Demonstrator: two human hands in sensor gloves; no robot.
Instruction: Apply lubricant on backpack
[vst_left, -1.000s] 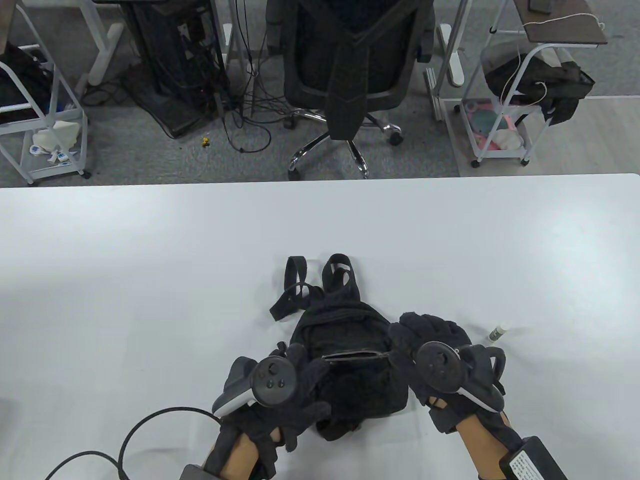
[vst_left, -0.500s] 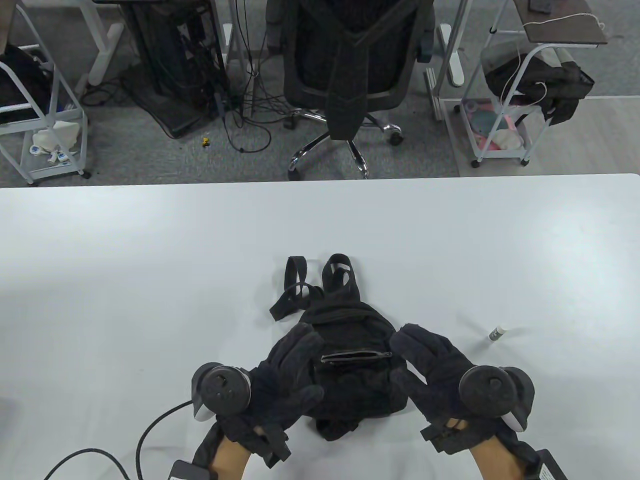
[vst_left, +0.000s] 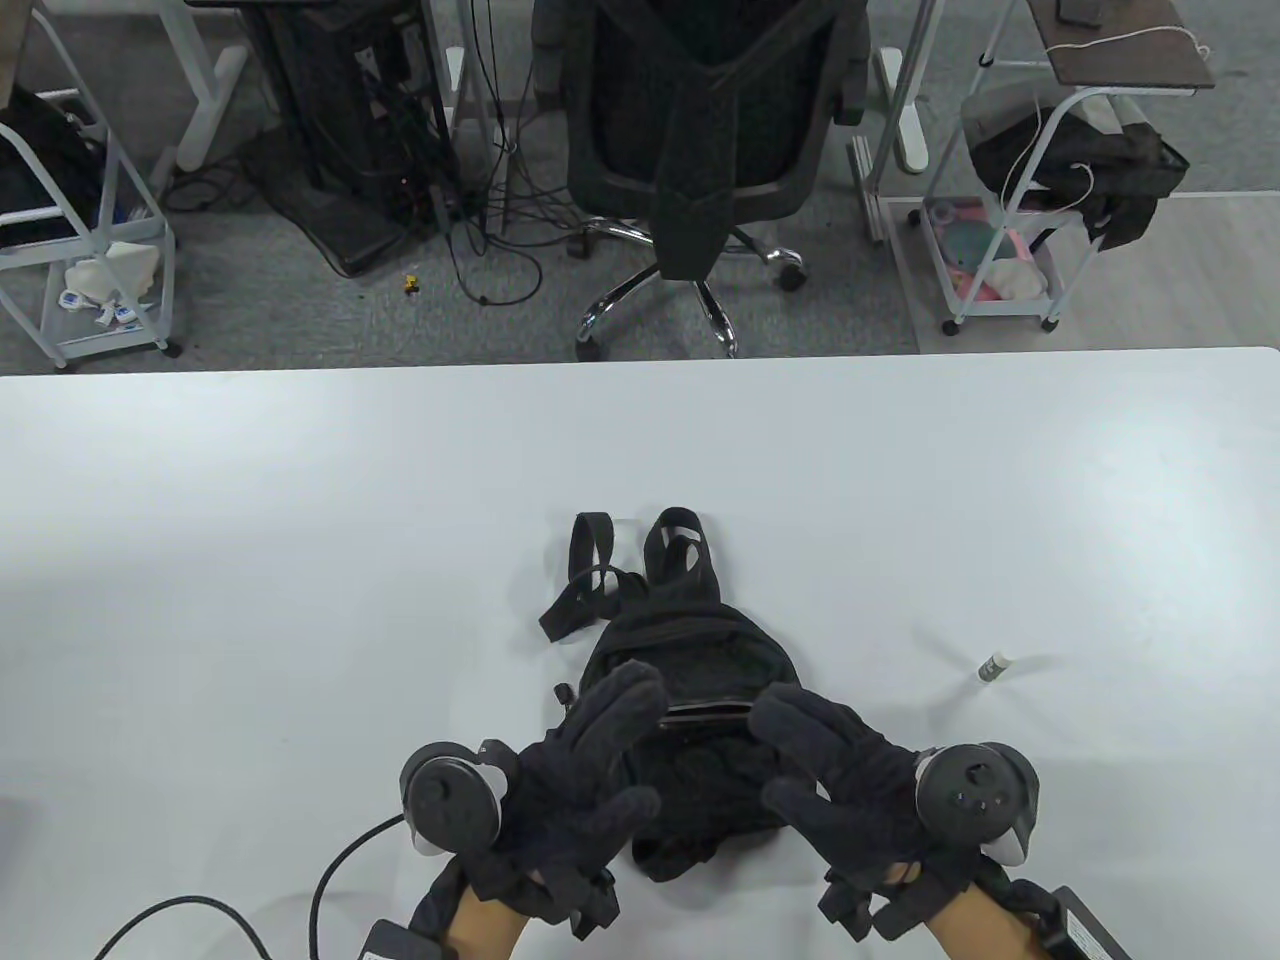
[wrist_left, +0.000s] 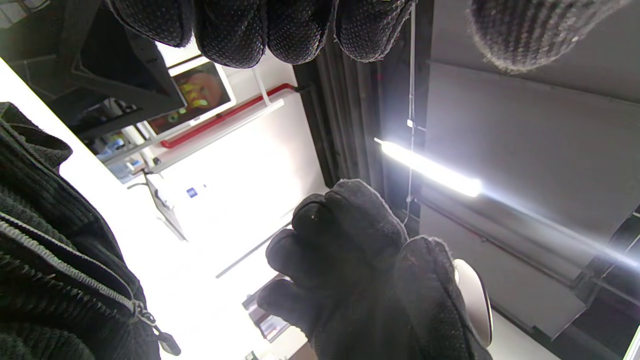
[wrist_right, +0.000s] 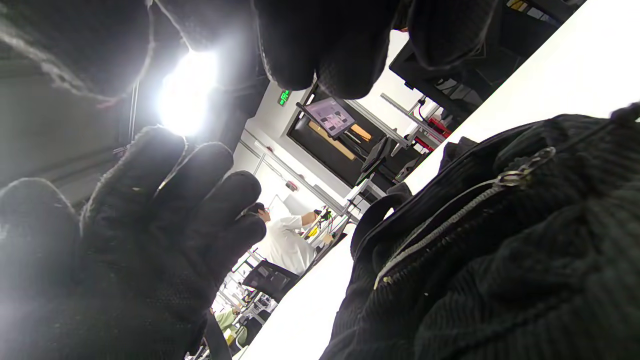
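Observation:
A small black backpack (vst_left: 690, 650) lies flat on the white table (vst_left: 300, 520), straps toward the far side, its front pocket zipper (vst_left: 705, 711) closed. My left hand (vst_left: 585, 770) and right hand (vst_left: 830, 765) hover over its near half, palms facing each other, fingers spread, holding nothing. In the left wrist view the zipper (wrist_left: 65, 265) and its pull (wrist_left: 167, 344) show at lower left, with the right hand (wrist_left: 360, 270) opposite. In the right wrist view the zipper (wrist_right: 450, 210) runs across the backpack (wrist_right: 525, 260). A small lubricant tube (vst_left: 992, 666) lies on the table to the right.
A black cable (vst_left: 200, 910) loops on the table at the near left. Beyond the table's far edge stand an office chair (vst_left: 700, 150) and wire carts (vst_left: 1010, 200).
Both hands have let go of the backpack's sides, opened with fingers spread, and moved inward over the front pocket. The backpack has stayed in place.

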